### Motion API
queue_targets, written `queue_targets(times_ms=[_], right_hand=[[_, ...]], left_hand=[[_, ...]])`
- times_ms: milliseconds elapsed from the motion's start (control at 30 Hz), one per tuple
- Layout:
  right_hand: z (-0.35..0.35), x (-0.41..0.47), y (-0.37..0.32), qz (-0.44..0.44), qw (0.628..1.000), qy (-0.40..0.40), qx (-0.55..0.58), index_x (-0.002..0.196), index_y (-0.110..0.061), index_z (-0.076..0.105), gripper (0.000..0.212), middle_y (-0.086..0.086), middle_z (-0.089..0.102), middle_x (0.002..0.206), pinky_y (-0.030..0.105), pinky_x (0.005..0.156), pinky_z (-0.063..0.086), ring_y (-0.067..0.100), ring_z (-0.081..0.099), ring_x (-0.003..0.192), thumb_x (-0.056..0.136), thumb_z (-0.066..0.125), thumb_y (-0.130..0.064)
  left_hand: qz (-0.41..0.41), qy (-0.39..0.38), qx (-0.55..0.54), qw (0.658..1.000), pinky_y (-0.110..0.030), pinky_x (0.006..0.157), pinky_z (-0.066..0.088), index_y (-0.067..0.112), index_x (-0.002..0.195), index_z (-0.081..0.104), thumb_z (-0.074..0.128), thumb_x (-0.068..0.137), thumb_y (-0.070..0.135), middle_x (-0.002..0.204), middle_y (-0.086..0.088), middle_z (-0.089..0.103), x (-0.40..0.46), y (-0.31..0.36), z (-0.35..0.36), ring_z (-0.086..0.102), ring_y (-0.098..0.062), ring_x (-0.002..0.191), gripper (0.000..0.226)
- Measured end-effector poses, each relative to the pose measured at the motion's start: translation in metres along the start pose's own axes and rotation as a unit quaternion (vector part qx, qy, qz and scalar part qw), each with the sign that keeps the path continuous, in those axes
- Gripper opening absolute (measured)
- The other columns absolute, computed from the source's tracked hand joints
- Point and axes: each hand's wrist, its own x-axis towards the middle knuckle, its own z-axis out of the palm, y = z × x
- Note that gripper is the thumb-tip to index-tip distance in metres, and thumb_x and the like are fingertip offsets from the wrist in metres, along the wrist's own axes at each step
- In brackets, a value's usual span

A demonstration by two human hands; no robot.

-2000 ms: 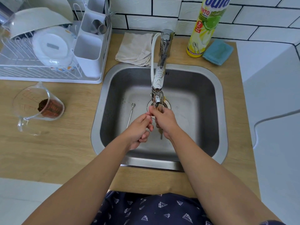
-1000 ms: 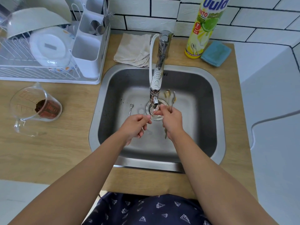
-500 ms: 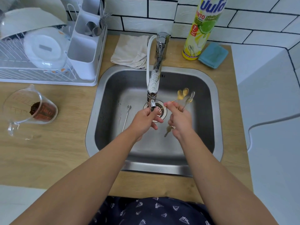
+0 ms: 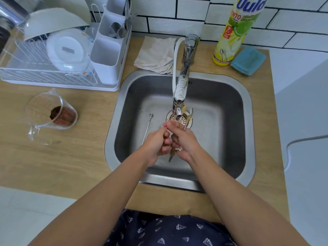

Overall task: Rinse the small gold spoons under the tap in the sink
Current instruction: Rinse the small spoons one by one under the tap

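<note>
You have two hands in view, the left hand (image 4: 156, 142) and the right hand (image 4: 184, 141), over one sink (image 4: 230, 107) with one tap (image 4: 182, 82). The gold spoons (image 4: 188, 118) you hold are bunched; their number cannot be told. One silver spoon (image 4: 148, 125), one cloth (image 4: 156, 54), one sponge (image 4: 248, 60), one detergent bottle (image 4: 236, 31), one measuring jug (image 4: 49, 112), one dish rack (image 4: 58, 68).

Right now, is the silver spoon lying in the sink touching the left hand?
Apart. The head view shows bare basin between the silver spoon and the left hand.
</note>
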Motion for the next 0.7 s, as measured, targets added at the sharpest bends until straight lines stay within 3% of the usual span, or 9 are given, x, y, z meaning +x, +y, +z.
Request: queue_targets(times_ms=[67,200,333,467,600,700], right_hand=[[-0.002,0.003,-0.008,-0.012,1.000,0.019,0.010,0.087,-0.016,0.070,0.012,0.002,0.073,0.079,0.018,0.033,0.020,0.002,0.025,0.034,0.085,0.079,-0.009],[-0.006,0.008,-0.018,-0.020,0.998,0.054,0.027,0.083,-0.020,0.069,0.016,-0.009,0.054,0.055,0.018,0.034,0.020,0.002,0.024,0.035,0.088,0.076,-0.006],[-0.008,-0.003,-0.009,-0.005,1.000,0.013,-0.017,0.083,-0.020,0.073,0.013,-0.007,0.064,0.064,0.018,0.034,0.021,0.002,0.026,0.037,0.084,0.081,-0.009],[-0.012,0.006,-0.021,-0.030,0.996,0.048,0.065,0.066,-0.019,0.076,0.027,-0.008,0.067,0.067,0.016,0.034,0.020,0.002,0.026,0.035,0.093,0.073,-0.013],[-0.006,0.005,-0.021,-0.047,0.993,0.018,0.103,0.092,-0.018,0.069,0.008,-0.008,0.071,0.067,0.015,0.032,0.023,0.000,0.034,0.032,0.099,0.066,-0.021],[-0.001,0.006,-0.024,-0.045,0.997,0.021,0.059,0.096,-0.019,0.069,0.007,-0.004,0.072,0.073,0.016,0.032,0.022,0.000,0.031,0.032,0.100,0.064,-0.023]], left_hand=[[-0.022,-0.015,-0.042,0.999,-0.026,0.050,0.029,0.024,0.067,0.044,0.044,0.102,0.033,0.052,0.005,0.039,-0.003,-0.003,0.001,0.025,-0.011,0.039,0.035],[-0.032,-0.025,-0.033,0.999,-0.028,0.054,0.026,0.023,0.069,0.042,0.042,0.103,0.033,0.053,0.004,0.036,-0.008,-0.008,0.003,0.023,-0.011,0.040,0.036],[-0.087,-0.074,-0.077,0.991,-0.029,0.058,0.031,0.024,0.064,0.041,0.043,0.102,0.038,0.048,0.005,0.032,-0.009,-0.007,-0.004,0.024,-0.012,0.037,0.040],[-0.154,-0.164,-0.154,0.962,-0.034,0.069,0.044,0.025,0.054,0.040,0.042,0.101,0.044,0.040,0.005,0.033,-0.011,-0.004,-0.013,0.028,-0.012,0.031,0.051],[-0.141,-0.161,-0.143,0.966,-0.034,0.069,0.051,0.022,0.050,0.047,0.044,0.101,0.046,0.046,0.001,0.053,-0.010,-0.002,-0.020,0.041,-0.012,0.035,0.056],[-0.125,-0.085,-0.092,0.984,-0.030,0.063,0.049,0.021,0.057,0.054,0.051,0.096,0.055,0.055,0.000,0.061,-0.008,-0.004,-0.027,0.041,-0.011,0.038,0.052]])
